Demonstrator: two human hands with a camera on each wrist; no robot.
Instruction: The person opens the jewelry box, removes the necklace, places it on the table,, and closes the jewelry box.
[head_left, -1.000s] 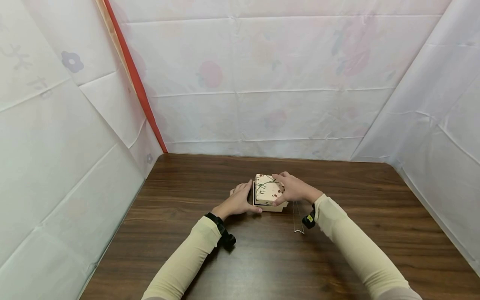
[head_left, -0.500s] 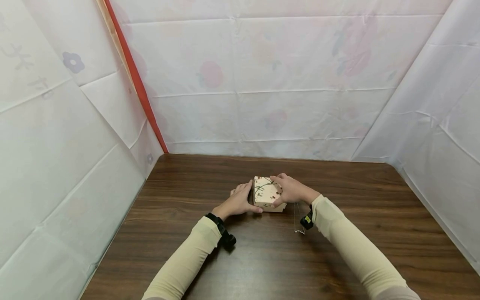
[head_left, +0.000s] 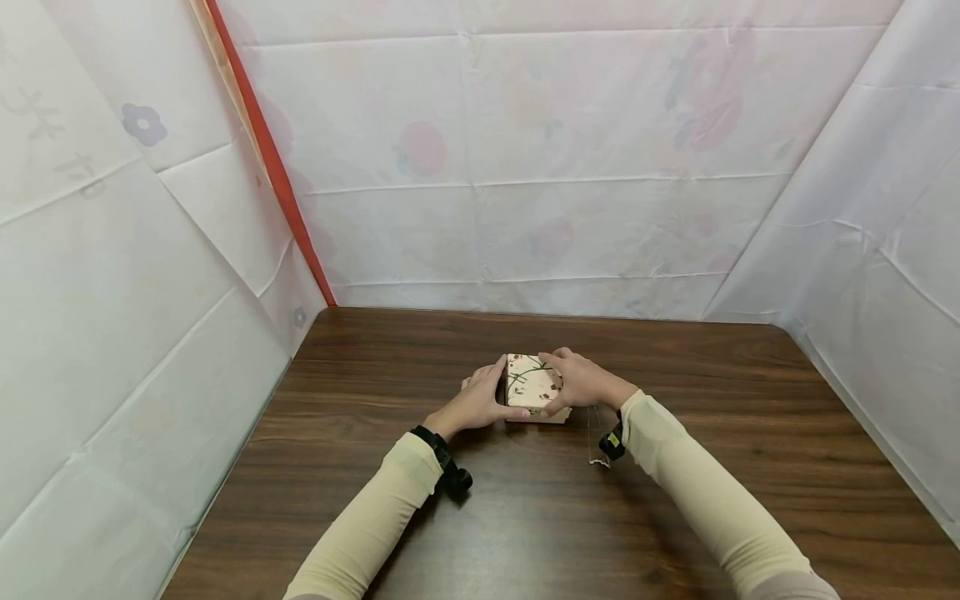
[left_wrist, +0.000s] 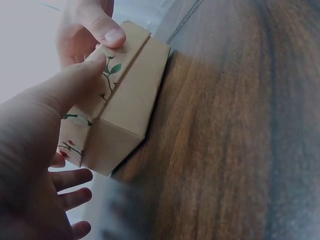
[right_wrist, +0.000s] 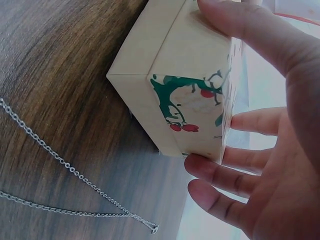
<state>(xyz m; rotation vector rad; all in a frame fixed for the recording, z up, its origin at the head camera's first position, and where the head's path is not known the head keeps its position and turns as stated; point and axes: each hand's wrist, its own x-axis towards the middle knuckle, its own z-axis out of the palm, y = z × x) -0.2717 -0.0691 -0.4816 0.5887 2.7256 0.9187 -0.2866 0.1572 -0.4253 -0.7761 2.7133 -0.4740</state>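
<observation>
A small cream gift box with a printed lid (head_left: pixel 532 385) sits on the table, green stems and red berries on the lid. The plain base (left_wrist: pixel 135 95) shows below the lid's edge in both wrist views. My left hand (head_left: pixel 480 402) holds the box from the left, its thumb (left_wrist: pixel 75 82) on the lid's front side and a fingertip at the back corner. From the right, my right hand (head_left: pixel 588 383) grips the lid between thumb and fingers (right_wrist: pixel 220 175). A silver chain necklace (right_wrist: pixel 67 165) lies beside the box, near my right wrist.
The brown wood-grain table (head_left: pixel 540 517) ends at a white printed cloth (head_left: pixel 570 167) behind, with more cloth at both sides. A red strip (head_left: pixel 273 167) runs down the back left corner. Each wrist wears a dark camera (head_left: pixel 456 482).
The lid has come down and slightly left over the base, which now shows less. My right hand has moved with it, and my left thumb has shifted onto the lid's front. The necklace stays put.
</observation>
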